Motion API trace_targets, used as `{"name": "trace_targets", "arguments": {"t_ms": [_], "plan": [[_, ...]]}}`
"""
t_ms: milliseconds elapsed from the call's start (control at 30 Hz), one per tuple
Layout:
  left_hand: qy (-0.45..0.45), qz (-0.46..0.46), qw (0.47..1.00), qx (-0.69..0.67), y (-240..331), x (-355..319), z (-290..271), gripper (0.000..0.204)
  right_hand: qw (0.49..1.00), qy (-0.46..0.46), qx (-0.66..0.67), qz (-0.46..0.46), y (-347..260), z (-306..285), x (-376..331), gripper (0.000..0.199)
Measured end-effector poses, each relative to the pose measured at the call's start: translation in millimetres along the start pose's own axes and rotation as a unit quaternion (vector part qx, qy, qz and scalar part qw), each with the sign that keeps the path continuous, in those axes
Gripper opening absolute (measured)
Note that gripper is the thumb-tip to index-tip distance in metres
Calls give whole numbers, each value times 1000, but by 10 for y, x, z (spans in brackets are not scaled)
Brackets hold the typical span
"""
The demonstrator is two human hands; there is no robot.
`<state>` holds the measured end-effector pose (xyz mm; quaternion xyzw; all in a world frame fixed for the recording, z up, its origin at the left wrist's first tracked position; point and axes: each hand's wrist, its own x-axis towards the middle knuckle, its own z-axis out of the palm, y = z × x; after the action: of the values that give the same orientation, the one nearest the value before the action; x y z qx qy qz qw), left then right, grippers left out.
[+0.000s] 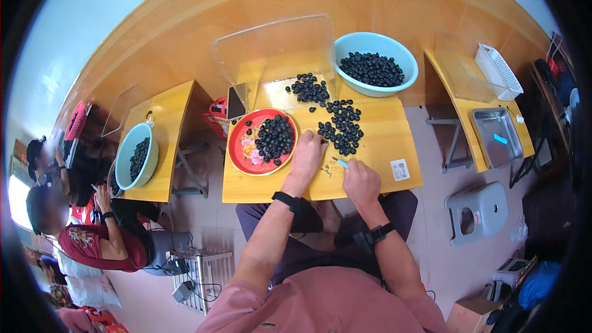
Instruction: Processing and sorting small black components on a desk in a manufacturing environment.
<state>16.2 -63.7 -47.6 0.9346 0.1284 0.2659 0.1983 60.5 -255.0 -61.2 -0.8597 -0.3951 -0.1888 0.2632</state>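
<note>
While the right hand [362, 180] grips a slim tool with a light-blue handle [342, 163], tip angled up and left, the left hand [305, 157] is narrowed, fingertips pinched on one small dark round piece [324, 142]. Just beside the left hand: round red floral plate [237, 147], partly filled with glossy black pieces [275, 139]. Beyond the hands, loose black pieces [341, 126] spread over the yellow wooden table [382, 132]; a farther cluster [310, 89] at a clear plastic tray [271, 97]. Far right corner: round light-blue plastic basin [373, 89], heaped with more. White rectangular label [400, 170] near the right edge. Well left, a seated co-worker in dark red [102, 243].
</note>
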Motion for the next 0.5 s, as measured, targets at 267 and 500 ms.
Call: {"name": "trace_targets", "arguments": {"t_ms": [267,500], "plan": [[33,-159,969,-184,313,-207,-116,23,999,1,-34,14,47,-45,-56,13],[63,-192,936,-290,382,-575,15,24,1000,11,-22,8,17,-36,-30,15]]}}
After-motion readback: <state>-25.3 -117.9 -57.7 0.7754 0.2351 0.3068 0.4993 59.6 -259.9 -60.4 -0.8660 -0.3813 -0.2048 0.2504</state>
